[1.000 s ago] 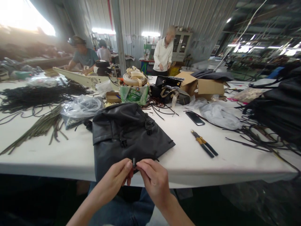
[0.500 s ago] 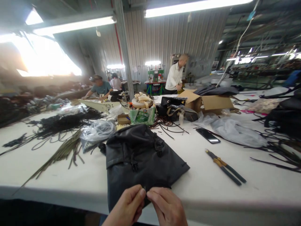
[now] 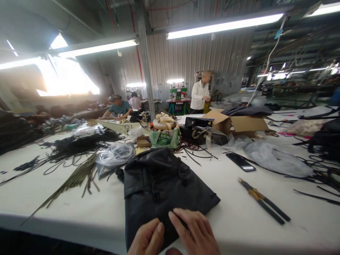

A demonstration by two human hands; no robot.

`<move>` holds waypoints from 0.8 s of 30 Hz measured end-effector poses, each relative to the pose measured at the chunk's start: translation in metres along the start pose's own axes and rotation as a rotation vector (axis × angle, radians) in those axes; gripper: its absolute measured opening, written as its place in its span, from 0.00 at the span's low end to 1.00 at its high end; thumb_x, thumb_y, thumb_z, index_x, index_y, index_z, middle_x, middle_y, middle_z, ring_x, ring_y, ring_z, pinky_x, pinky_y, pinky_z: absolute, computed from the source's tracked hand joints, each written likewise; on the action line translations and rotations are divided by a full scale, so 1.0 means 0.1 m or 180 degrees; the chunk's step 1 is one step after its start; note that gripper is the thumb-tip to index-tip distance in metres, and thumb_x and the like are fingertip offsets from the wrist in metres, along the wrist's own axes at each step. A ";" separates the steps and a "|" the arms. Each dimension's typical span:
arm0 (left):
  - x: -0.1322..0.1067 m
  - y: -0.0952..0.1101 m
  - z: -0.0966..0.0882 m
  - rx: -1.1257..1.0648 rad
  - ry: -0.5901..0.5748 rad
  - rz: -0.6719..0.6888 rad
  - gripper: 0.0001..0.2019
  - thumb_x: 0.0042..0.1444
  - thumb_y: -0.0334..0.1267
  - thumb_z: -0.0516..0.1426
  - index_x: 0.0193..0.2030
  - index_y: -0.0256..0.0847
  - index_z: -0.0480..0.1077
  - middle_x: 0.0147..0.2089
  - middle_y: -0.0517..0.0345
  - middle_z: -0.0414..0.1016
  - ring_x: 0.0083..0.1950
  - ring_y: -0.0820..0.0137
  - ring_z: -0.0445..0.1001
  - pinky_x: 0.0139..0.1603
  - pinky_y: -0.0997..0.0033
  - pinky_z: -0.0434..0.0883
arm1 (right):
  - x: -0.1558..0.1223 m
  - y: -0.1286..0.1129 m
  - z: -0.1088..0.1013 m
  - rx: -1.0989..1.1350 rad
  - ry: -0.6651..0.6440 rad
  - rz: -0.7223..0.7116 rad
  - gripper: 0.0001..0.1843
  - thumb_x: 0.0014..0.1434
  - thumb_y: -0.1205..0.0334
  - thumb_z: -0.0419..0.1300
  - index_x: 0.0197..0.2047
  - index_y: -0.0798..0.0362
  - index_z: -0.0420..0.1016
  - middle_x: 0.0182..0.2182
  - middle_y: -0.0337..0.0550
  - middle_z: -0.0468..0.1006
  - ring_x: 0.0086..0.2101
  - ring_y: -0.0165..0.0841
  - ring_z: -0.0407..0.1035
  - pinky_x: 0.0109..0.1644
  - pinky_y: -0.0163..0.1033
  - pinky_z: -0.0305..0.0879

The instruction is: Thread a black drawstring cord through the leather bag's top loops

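Observation:
A black backpack (image 3: pixel 170 191) with two buckled straps lies on the white table at the front middle. My left hand (image 3: pixel 148 237) is at its near edge, thumb pressed to the curled fingers. Whatever that pinch holds is too small or too hidden to name. Over the lower right of the bag is my right hand (image 3: pixel 196 232), its fingers apart and stretched forward, with nothing visible between them. To the right of the bag lie pliers (image 3: pixel 262 200) with black and yellow handles.
A phone (image 3: pixel 241 162) and clear plastic wrap (image 3: pixel 276 157) lie to the right. Behind the bag stand a green-wrapped tub (image 3: pixel 164 137) and a cardboard box (image 3: pixel 249 125). Olive cords (image 3: pixel 77 173) and black cords (image 3: pixel 79 143) spread at left. Co-workers (image 3: pixel 199 94) are farther back.
My right hand has parted from my left and its fingers have opened out. The left stays pinched. The whole view has shifted, with the scene sitting slightly lower and farther right.

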State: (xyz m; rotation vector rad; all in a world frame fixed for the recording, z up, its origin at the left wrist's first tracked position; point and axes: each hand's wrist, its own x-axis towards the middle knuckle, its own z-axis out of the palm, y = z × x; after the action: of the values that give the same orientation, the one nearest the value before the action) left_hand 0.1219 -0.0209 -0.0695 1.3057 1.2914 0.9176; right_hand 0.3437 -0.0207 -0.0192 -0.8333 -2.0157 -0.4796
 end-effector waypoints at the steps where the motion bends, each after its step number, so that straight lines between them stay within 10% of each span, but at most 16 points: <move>1: -0.03 0.08 -0.02 0.0159 -0.0037 0.0203 0.36 0.57 0.81 0.59 0.39 0.45 0.77 0.34 0.52 0.72 0.38 0.60 0.72 0.40 0.63 0.77 | 0.05 -0.02 -0.02 0.0162 -0.0164 0.0019 0.29 0.80 0.41 0.54 0.67 0.56 0.77 0.52 0.56 0.88 0.47 0.46 0.85 0.54 0.52 0.80; 4: -0.14 0.36 -0.06 0.0440 -0.0437 0.0741 0.31 0.71 0.70 0.53 0.44 0.43 0.80 0.42 0.49 0.80 0.45 0.57 0.76 0.50 0.62 0.78 | 0.14 -0.10 -0.04 0.0989 -0.0563 0.0312 0.22 0.81 0.50 0.56 0.68 0.55 0.74 0.50 0.51 0.88 0.47 0.42 0.84 0.64 0.54 0.76; 10: -0.31 0.41 -0.22 0.0625 -0.0815 0.0658 0.23 0.78 0.56 0.51 0.40 0.41 0.74 0.37 0.55 0.75 0.37 0.67 0.70 0.39 0.72 0.72 | 0.14 -0.26 0.00 0.1685 -0.0895 0.0601 0.19 0.77 0.57 0.65 0.66 0.53 0.75 0.51 0.47 0.87 0.49 0.38 0.82 0.70 0.51 0.71; 15: -0.34 0.40 -0.40 0.1319 -0.0677 0.1430 0.18 0.78 0.47 0.53 0.35 0.44 0.70 0.30 0.61 0.74 0.29 0.71 0.71 0.31 0.75 0.68 | 0.20 -0.36 -0.01 0.1417 -0.0890 0.0410 0.15 0.80 0.60 0.60 0.63 0.56 0.76 0.47 0.47 0.87 0.47 0.36 0.81 0.72 0.49 0.70; 24: -0.25 1.18 -0.55 0.2485 -0.0163 0.2745 0.16 0.77 0.35 0.50 0.33 0.45 0.65 0.26 0.64 0.69 0.25 0.72 0.72 0.29 0.70 0.66 | 0.22 -0.32 -0.10 0.1079 -0.0178 0.0863 0.18 0.76 0.66 0.63 0.65 0.56 0.74 0.49 0.50 0.86 0.49 0.39 0.81 0.70 0.53 0.71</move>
State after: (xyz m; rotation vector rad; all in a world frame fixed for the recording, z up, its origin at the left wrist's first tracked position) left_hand 0.0876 -0.0232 0.0587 2.5992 1.0604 0.9480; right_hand 0.3179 -0.0404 0.0041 -0.8946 -1.9238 0.0396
